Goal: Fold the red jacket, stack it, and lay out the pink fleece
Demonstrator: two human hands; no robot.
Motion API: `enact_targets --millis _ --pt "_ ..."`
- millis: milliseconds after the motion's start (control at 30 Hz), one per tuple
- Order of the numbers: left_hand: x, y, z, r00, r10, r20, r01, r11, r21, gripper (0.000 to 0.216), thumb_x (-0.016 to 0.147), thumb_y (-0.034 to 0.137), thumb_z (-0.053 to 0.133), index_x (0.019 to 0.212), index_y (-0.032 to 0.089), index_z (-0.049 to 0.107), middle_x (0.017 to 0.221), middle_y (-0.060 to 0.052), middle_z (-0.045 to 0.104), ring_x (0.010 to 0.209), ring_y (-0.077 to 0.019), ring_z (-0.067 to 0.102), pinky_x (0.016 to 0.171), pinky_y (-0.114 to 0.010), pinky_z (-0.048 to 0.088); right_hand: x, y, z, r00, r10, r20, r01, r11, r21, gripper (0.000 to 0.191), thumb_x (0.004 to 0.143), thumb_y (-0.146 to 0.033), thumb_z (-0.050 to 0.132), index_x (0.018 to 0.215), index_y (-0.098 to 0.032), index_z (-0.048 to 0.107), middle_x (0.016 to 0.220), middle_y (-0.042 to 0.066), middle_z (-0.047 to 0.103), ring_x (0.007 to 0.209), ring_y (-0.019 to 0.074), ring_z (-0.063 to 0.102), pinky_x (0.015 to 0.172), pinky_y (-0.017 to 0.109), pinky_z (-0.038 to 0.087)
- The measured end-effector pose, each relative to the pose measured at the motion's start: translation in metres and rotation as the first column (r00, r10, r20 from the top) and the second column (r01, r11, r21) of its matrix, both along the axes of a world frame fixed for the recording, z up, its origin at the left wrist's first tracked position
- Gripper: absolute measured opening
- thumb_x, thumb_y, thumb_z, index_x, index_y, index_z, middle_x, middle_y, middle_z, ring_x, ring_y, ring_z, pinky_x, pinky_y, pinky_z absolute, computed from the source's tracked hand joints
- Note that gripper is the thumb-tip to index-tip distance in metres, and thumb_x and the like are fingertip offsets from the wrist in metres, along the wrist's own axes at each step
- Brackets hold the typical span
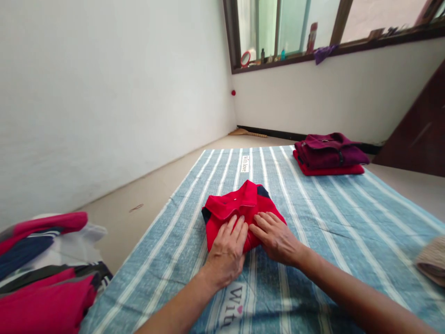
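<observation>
A folded red shirt (232,204) with a dark blue collar lies in the middle of a blue-and-white striped sheet (313,213) spread on the floor. My left hand (227,253) rests flat on the shirt's near edge, fingers stretched out. Beside it, my right hand (276,236) also lies flat on the shirt, fingers extended and pointing left, almost touching the left hand. Neither hand grips the cloth.
A stack of folded maroon and red clothes (328,155) sits at the sheet's far right. A pile of unfolded red, navy and white garments (45,264) lies at the left. A beige item (433,260) shows at the right edge. White walls and a window sill (313,51) with bottles lie beyond.
</observation>
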State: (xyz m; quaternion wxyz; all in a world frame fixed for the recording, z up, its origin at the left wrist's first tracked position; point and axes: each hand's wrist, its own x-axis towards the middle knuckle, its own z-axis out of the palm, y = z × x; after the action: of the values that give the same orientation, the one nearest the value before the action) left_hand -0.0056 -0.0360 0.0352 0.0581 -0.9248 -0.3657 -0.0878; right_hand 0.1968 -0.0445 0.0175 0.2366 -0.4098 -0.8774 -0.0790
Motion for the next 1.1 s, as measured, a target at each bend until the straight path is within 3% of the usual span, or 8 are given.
enact_targets --millis 133,233,367,500,600,767,933,1100 --pt "-0.001 -0.005 -0.005 1.000 0.009 0.008 -0.009 1.000 0.008 0.070 0.075 0.016 0.053 0.143 0.009 0.039 0.151 -0.014 0.038 0.142 -0.0307 0.026 0.114 -0.045 0.028 0.000 -0.004 -0.005 0.999 -0.015 -0.032 0.016 1.000 0.004 0.037 0.080 -0.012 0.053 0.116 -0.015 0.057 0.121 0.015 0.057 0.116 0.0296 0.046 0.100 0.048 0.038" --pt "-0.001 -0.008 -0.005 0.999 0.030 0.021 -0.029 1.000 -0.004 0.071 0.076 0.019 0.055 0.144 0.011 0.038 0.152 -0.013 0.038 0.143 -0.0307 0.026 0.113 -0.046 0.029 0.003 -0.007 0.003 0.996 0.013 -0.084 -0.020 0.996 -0.081 0.044 0.072 -0.015 0.059 0.116 -0.017 0.058 0.123 0.014 0.057 0.115 0.0303 0.048 0.099 0.048 0.040" --pt "0.003 -0.009 0.006 0.999 0.050 -0.003 -0.050 0.997 -0.056 0.072 0.077 0.031 0.062 0.143 0.010 0.040 0.151 -0.016 0.038 0.140 -0.0336 0.030 0.111 -0.049 0.034 0.010 -0.002 0.012 0.961 0.037 -0.274 -0.069 0.992 -0.106 0.040 0.075 -0.020 0.060 0.114 -0.018 0.059 0.122 0.012 0.059 0.111 0.0257 0.054 0.096 0.042 0.046" --pt "0.012 -0.005 0.022 0.996 0.092 -0.010 -0.092 0.989 -0.119 0.070 0.079 0.054 0.061 0.135 0.011 0.051 0.143 -0.017 0.049 0.134 -0.0358 0.041 0.106 -0.051 0.040 0.011 0.016 0.007 0.883 -0.168 -0.438 0.159 0.986 -0.056 0.027 0.084 -0.017 0.049 0.108 -0.018 0.062 0.115 0.011 0.064 0.107 0.0230 0.059 0.092 0.038 0.050" --pt "0.021 -0.001 0.027 0.988 0.153 0.011 -0.152 0.985 -0.079 0.052 0.086 0.050 0.054 0.123 0.013 0.061 0.131 -0.016 0.060 0.125 -0.0337 0.051 0.103 -0.050 0.043 0.008 0.031 0.002 0.847 -0.298 -0.441 0.303 0.951 -0.060 0.026 0.086 -0.017 0.045 0.105 -0.019 0.064 0.111 0.011 0.065 0.105 0.0243 0.061 0.091 0.040 0.051" --pt "0.031 0.003 0.013 0.980 0.187 0.069 -0.192 0.977 0.089 0.032 0.090 0.034 0.052 0.110 0.014 0.065 0.118 -0.013 0.068 0.110 -0.0311 0.061 0.093 -0.049 0.049 0.001 0.041 -0.013 0.865 -0.369 -0.339 0.359 0.929 -0.094 0.029 0.089 -0.018 0.043 0.106 -0.016 0.065 0.116 0.014 0.065 0.110 0.0265 0.060 0.095 0.043 0.050" --pt "0.030 0.001 -0.007 0.975 0.138 0.177 -0.180 0.950 0.254 0.029 0.091 0.028 0.047 0.109 0.014 0.065 0.115 -0.011 0.069 0.108 -0.0296 0.061 0.091 -0.046 0.048 0.002 0.041 -0.034 0.845 -0.377 -0.379 0.345 0.926 -0.152 0.034 0.091 -0.022 0.041 0.117 -0.017 0.062 0.126 0.014 0.061 0.117 0.0243 0.057 0.099 0.041 0.049" --pt "0.029 -0.001 -0.014 0.962 0.140 0.234 -0.203 0.940 0.274 0.030 0.092 0.029 0.045 0.111 0.016 0.064 0.117 -0.009 0.069 0.111 -0.0286 0.059 0.094 -0.046 0.045 0.003 0.042 -0.038 0.820 -0.367 -0.440 0.310 0.930 -0.199 0.035 0.091 -0.025 0.041 0.117 -0.018 0.063 0.126 0.013 0.061 0.117 0.0233 0.058 0.100 0.040 0.049"
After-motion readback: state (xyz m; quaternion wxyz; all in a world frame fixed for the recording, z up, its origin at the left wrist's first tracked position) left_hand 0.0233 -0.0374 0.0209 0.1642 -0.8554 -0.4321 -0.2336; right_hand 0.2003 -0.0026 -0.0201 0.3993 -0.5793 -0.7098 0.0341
